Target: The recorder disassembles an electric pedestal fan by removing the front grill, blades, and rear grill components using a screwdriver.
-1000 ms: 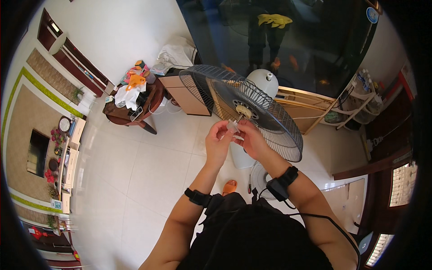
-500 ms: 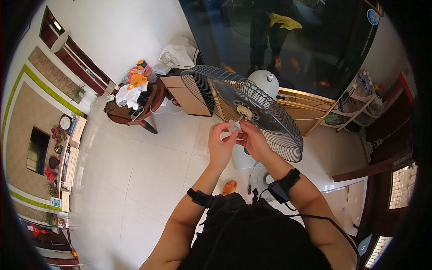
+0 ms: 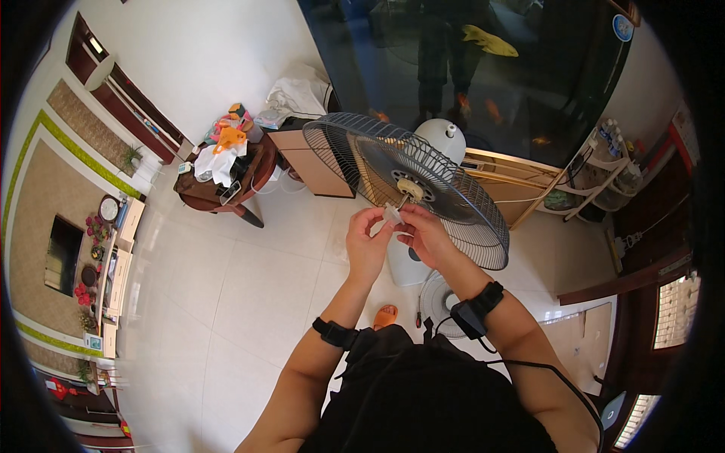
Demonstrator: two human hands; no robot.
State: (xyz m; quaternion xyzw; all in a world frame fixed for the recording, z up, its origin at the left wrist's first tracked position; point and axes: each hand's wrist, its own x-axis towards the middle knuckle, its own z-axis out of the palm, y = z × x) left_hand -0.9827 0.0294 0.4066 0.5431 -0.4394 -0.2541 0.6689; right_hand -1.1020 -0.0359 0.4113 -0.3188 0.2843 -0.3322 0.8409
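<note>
A small whitish, translucent piece (image 3: pixel 393 214) is pinched between the fingertips of my left hand (image 3: pixel 368 248) and my right hand (image 3: pixel 427 240). It is too small to name, and the fingers partly cover it. Just beyond it stands a floor fan with its dark rear wire guard (image 3: pixel 325 147) tilted toward me and no blades on it. The metal shaft sticks out of the cream hub (image 3: pixel 410 189) close to my fingertips; whether the piece touches the shaft I cannot tell. Behind the guard shows the white motor housing (image 3: pixel 438 141).
The fan's white base (image 3: pixel 406 266) stands below my hands. On the floor near my feet lie a round grille (image 3: pixel 435 302) and a screwdriver (image 3: pixel 418 320). Behind the fan is a large fish tank (image 3: pixel 377 45). A loaded wooden stool (image 3: pixel 264 166) stands left, a white rack (image 3: pixel 604 162) right.
My hands have shifted very slightly left, still pinching the small whitish piece. The yellow fish in the tank has moved right and a little down.
</note>
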